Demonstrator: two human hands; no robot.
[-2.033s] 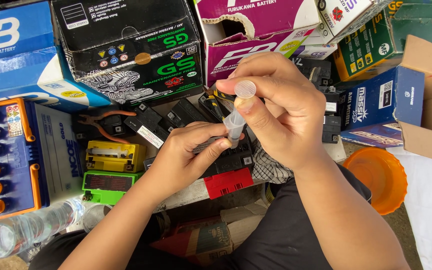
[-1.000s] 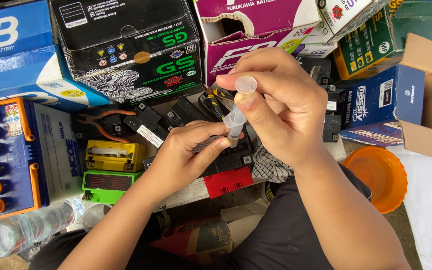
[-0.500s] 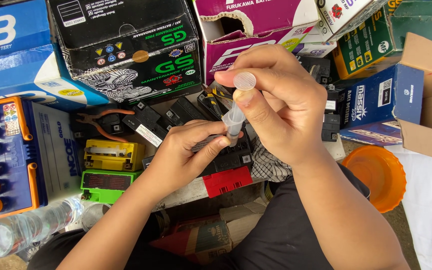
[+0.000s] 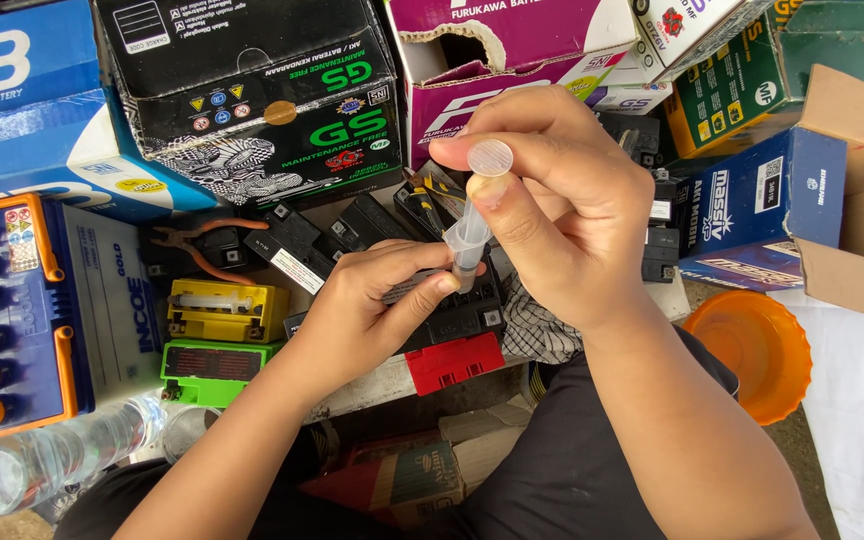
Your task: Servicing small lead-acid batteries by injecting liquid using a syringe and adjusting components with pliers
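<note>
among stacked battery boxes (image 4: 252, 90), right hand (image 4: 562, 210) pinches a clear plastic syringe (image 4: 472, 230), left hand (image 4: 372, 315) gripping its tip.

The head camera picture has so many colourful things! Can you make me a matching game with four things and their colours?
Things:
1. bowl
2. syringe in the right hand
3. small battery beside the left hand
4. pliers

Colours:
A. yellow
B. orange handles
C. clear
D. orange all over

Pairs: 1-D, 2-C, 3-A, 4-B
</note>
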